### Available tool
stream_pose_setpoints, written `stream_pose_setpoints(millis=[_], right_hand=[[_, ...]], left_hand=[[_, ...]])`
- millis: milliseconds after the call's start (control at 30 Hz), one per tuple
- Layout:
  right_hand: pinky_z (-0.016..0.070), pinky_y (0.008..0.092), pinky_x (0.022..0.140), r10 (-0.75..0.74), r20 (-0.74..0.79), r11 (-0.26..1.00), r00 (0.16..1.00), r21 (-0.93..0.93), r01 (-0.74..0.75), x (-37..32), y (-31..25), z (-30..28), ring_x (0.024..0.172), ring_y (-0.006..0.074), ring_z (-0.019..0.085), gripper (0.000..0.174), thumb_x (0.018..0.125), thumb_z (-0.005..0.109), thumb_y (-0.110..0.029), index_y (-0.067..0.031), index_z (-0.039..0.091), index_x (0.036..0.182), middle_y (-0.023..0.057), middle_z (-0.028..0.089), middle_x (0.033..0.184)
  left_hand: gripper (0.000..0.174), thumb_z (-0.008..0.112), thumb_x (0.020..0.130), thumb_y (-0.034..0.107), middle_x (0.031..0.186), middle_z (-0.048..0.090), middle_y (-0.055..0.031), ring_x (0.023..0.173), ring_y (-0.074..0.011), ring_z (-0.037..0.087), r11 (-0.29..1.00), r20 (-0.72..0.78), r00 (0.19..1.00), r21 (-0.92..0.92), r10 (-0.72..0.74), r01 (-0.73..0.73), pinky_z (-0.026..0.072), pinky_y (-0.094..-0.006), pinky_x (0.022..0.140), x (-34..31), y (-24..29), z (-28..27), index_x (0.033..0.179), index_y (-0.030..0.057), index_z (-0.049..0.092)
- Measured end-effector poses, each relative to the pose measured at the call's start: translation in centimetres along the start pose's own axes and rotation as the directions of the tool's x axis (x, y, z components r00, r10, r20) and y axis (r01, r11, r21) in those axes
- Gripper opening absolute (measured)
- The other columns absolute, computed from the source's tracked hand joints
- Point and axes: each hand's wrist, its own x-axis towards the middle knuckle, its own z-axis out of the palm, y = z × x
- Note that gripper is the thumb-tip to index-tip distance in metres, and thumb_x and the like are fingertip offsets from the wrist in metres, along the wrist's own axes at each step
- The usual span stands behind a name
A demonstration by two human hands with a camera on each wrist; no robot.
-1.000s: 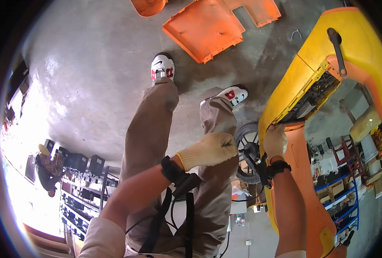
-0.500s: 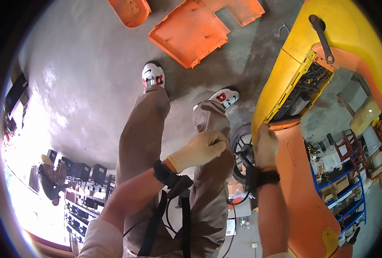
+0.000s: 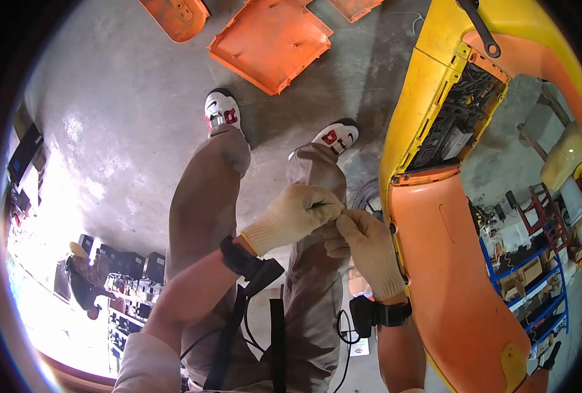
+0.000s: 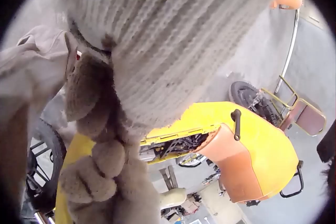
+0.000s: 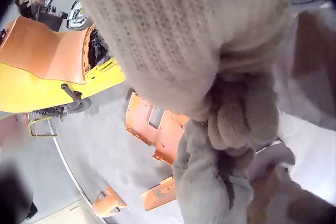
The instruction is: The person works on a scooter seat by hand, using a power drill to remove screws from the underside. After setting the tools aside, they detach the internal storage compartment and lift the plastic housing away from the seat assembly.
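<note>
the left hand [image 3: 294, 219] is curled, meeting the bent fingers of the right hand [image 3: 371, 252]; can't tell if anything's pinched there. the yellow-and-orange vehicle body [image 3: 438, 242] stands beside the right hand, past its uncovered bay's [image 3: 458, 124] near edge. bulky knit might fumble something small onto the floor [image 3: 137, 131].

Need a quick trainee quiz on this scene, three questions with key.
1. True or false: the left hand and right hand are both bare.
2. The loose orange panels lie:
A) on a shelf
B) on the floor
C) on the person's lap
3. Fill in: the hand nearer the yellow-orange machine is the ____ one.

Key: 1. False, both are gloved. 2. B. 3. right.
</note>
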Motion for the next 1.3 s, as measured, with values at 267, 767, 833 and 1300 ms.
stream_pose_setpoints(millis=[267, 767, 833, 1300], right_hand=[[0.0507, 0.0276, 0.053, -0.036, -0.299, 0.950, 0.954, -0.307, -0.060, 1.0, -2.0, -5.1, 0.054, 0.0158, 0.063, 0.017, 0.090, 0.061, -0.015, 0.0014, 0.061, 0.092, 0.0092, 0.066, 0.069], [0.0525, 0.0402, 0.060, -0.623, -0.256, 0.499, 0.739, -0.857, 0.124, 6.5, 2.5, -10.2, 0.068, 0.0313, 0.065, 0.016, 0.088, 0.059, -0.015, -0.0026, 0.062, 0.098, 0.0159, 0.063, 0.085], [0.0503, 0.0393, 0.057, -0.669, -0.230, 0.483, 0.706, -0.857, 0.179, 6.9, 2.8, -10.7, 0.063, 0.0303, 0.065, 0.020, 0.095, 0.055, -0.021, -0.0014, 0.062, 0.096, 0.0172, 0.065, 0.077], [0.0524, 0.0465, 0.066, -0.693, -0.144, 0.262, 0.706, -0.963, 0.062, 6.6, 2.3, -9.9, 0.077, 0.0389, 0.066, 0.024, 0.096, 0.053, -0.027, -0.0060, 0.063, 0.099, 0.0185, 0.068, 0.081]], left_hand=[[0.022, 0.060, 0.096, 0.015, 0.079, 0.065, -0.0038, 0.063, -0.0066, 0.055, 0.955, 0.019, 0.985, -0.244, -0.171, 0.170, 0.0457, -0.0219, 0.053, 0.2, 0.4, -0.1, 0.107, -0.0026, 0.068], [0.024, 0.061, 0.097, 0.017, 0.075, 0.060, -0.0009, 0.062, -0.0051, 0.051, 0.962, 0.050, 0.984, -0.208, -0.171, 0.178, 0.0428, -0.0212, 0.053, 0.1, 0.3, 0.2, 0.108, -0.0025, 0.067], [0.024, 0.061, 0.097, 0.018, 0.075, 0.060, -0.0007, 0.062, -0.0050, 0.052, 0.961, 0.052, 0.985, -0.214, -0.167, 0.175, 0.0429, -0.0211, 0.053, 0.1, 0.5, 0.2, 0.108, -0.0020, 0.068], [0.023, 0.065, 0.094, 0.022, 0.074, 0.061, -0.0006, 0.063, -0.0046, 0.053, 0.949, 0.042, 0.979, -0.242, -0.197, 0.202, 0.0438, -0.0213, 0.054, -0.1, 0.9, 0.1, 0.104, 0.0008, 0.070]])
